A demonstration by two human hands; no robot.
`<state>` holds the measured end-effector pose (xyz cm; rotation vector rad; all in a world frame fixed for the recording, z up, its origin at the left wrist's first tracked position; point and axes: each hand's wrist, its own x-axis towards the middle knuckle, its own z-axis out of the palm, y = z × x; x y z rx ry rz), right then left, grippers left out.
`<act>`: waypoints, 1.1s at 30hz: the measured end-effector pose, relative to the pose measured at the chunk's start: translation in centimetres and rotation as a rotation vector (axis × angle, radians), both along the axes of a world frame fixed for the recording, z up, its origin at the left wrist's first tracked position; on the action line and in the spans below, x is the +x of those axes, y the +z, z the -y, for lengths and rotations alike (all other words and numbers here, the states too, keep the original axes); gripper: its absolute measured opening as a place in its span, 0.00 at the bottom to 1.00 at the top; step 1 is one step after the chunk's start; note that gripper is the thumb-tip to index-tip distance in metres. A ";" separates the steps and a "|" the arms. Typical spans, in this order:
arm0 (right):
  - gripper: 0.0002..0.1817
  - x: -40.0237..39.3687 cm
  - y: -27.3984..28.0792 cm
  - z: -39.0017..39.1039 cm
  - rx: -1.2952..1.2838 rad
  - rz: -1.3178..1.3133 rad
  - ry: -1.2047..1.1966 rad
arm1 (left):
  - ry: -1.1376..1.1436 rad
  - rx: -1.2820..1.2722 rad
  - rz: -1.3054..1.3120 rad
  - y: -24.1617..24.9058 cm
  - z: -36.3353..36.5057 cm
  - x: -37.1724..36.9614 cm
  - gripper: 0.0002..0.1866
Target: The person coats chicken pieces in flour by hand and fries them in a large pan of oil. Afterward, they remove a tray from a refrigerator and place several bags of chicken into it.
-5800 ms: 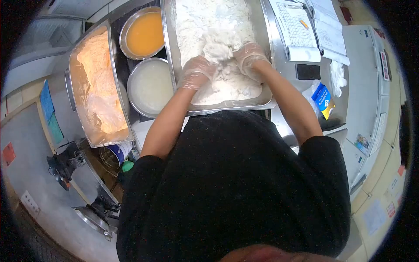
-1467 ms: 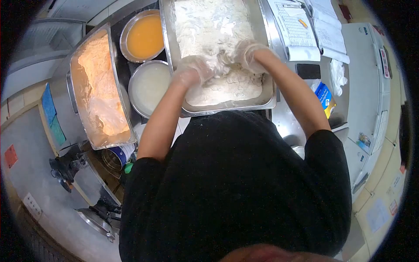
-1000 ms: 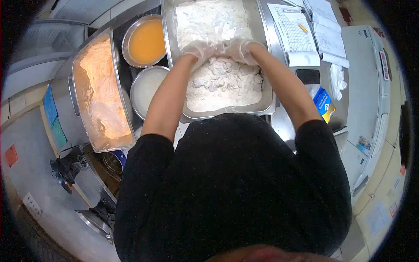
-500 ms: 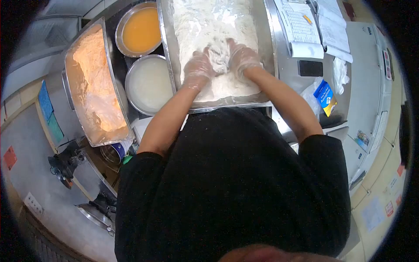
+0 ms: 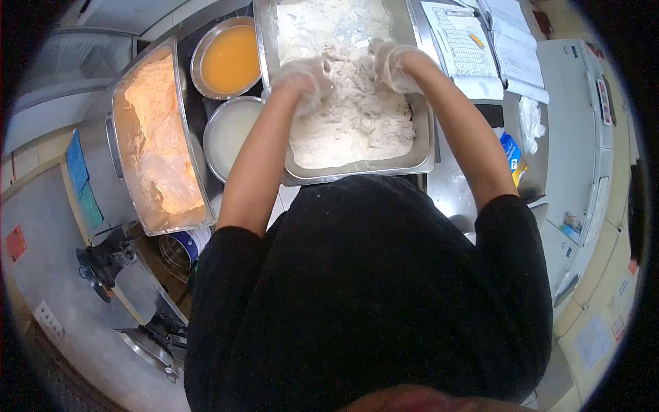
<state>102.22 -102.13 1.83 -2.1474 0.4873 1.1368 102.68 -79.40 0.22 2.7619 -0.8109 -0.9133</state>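
A deep metal tray [image 5: 312, 173] holds a pale, floury dough [image 5: 353, 130], clumpy in the middle, with drier white flour at its far end. Both hands wear clear plastic gloves. My left hand [image 5: 306, 81] is at the left side of the dough, its fingers curled inward on the clumps. Across from it, my right hand [image 5: 392, 66] also has curled fingers at the dough's right side. The undersides of both hands and some fingertips are hidden.
To the left stand a bowl of orange liquid [image 5: 232, 60], a bowl of cloudy whitish liquid [image 5: 230, 134] and a long metal pan [image 5: 180, 113] of orange breading. Papers [image 5: 470, 58], a dark phone [image 5: 489, 115], a plastic bag [image 5: 530, 123] and a blue-yellow packet [image 5: 513, 154] lie on the right.
My hands have moved apart and a little away from me from the tray's middle. The dough between them looks clumpier and heaped nearer the front. The view has shifted slightly.
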 end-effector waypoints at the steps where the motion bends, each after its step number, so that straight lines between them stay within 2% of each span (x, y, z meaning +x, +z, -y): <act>1: 0.16 1.5 0.6 -0.2 -0.085 0.057 0.085 | 0.150 -0.027 -0.031 -0.3 0.5 1.7 0.26; 2: 0.15 2.2 1.0 -0.7 -0.170 0.111 0.170 | 0.300 -0.053 -0.067 -0.8 0.9 2.8 0.26; 3: 0.15 2.5 1.2 -1.4 -0.173 0.116 0.167 | 0.298 -0.056 -0.061 -1.4 1.3 3.4 0.26; 4: 0.17 2.6 1.1 -2.1 -0.308 0.320 0.689 | 0.487 -0.183 -0.128 -3.0 1.6 3.9 0.27; 5: 0.18 2.6 0.5 -2.3 -0.437 0.518 1.213 | 0.674 -0.309 -0.197 -2.3 2.1 3.7 0.27; 6: 0.18 2.2 -0.2 -2.3 -0.448 0.524 1.209 | 0.668 -0.317 -0.189 -1.5 2.5 3.8 0.27; 8: 0.23 0.0 -1.5 -3.1 -0.142 0.539 0.821 | 0.541 -0.087 -0.353 4.4 3.0 1.5 0.31; 9: 0.25 -0.6 -0.8 -2.8 -0.204 0.377 0.989 | 0.363 0.026 -0.297 2.0 2.3 1.3 0.35; 10: 0.27 -1.6 2.0 -2.9 -0.262 0.208 1.154 | 0.368 0.031 -0.305 2.0 1.7 0.3 0.35; 12: 0.44 -4.3 6.0 -2.2 -0.198 0.099 1.149 | 0.017 -0.027 -0.181 2.9 0.3 -3.1 0.42; 13: 0.44 -5.3 4.8 -1.9 -0.190 0.093 1.150 | -0.180 0.152 -0.296 2.7 0.6 -3.6 0.46; 14: 0.47 -6.8 2.8 -1.9 -0.186 0.104 0.956 | -0.184 0.154 -0.310 2.8 0.6 -5.4 0.46; 15: 0.52 -8.4 0.8 -2.0 -0.185 0.108 0.765 | -0.133 0.169 -0.144 3.3 0.5 -8.2 0.46; 16: 0.52 -10.2 0.2 -3.0 -0.181 0.096 0.767 | -0.081 0.183 0.026 3.3 0.7 -9.9 0.47; 17: 0.53 -12.3 0.1 -4.6 -0.372 0.238 0.758 | -0.090 0.209 0.085 1.6 1.0 -11.0 0.53; 18: 0.55 -13.3 0.1 -5.5 -0.565 0.384 0.746 | -0.088 0.208 0.078 0.8 1.5 -11.6 0.53; 20: 0.53 -12.3 -0.4 -5.5 -0.506 0.332 0.689 | 0.044 0.328 0.123 0.2 2.6 -11.9 0.39; 21: 0.50 -11.8 -0.9 -5.4 -0.488 0.333 0.627 | 0.099 0.287 0.075 -0.2 2.8 -11.5 0.35; 22: 0.48 -11.7 -1.4 -5.3 -0.466 0.324 0.564 | 0.094 0.288 0.066 -0.7 2.7 -11.3 0.35; 24: 0.44 -9.6 -2.8 -4.5 -0.435 0.281 0.500 | 0.325 0.060 -0.058 -1.7 2.3 -9.6 0.35; 26: 0.41 -7.5 -2.0 -4.1 -0.410 0.264 0.440 | 0.265 -0.030 0.031 -2.3 1.4 -7.8 0.32; 28: 0.27 -5.7 -0.1 -3.5 -0.470 0.114 0.770 | 0.366 -0.033 -0.014 -2.5 0.9 -6.6 0.28; 29: 0.27 -5.5 -1.1 -2.7 -0.473 0.119 0.768 | 0.382 -0.070 -0.014 -0.8 0.7 -6.5 0.27; 30: 0.25 -5.6 -2.6 -1.4 -0.459 0.348 0.747 | 0.382 -0.070 -0.012 0.4 0.4 -5.9 0.27; 31: 0.25 -5.9 -3.5 -0.8 -0.439 0.575 0.722 | 0.075 0.073 0.067 1.4 0.1 -5.5 0.28; 32: 0.25 -6.2 -1.1 -1.2 -0.437 0.574 0.724 | -0.233 0.215 0.143 1.8 -0.4 -5.4 0.28; 33: 0.25 -6.6 3.9 -1.9 -0.340 0.376 0.693 | -0.231 0.214 0.144 1.8 -0.8 -5.4 0.28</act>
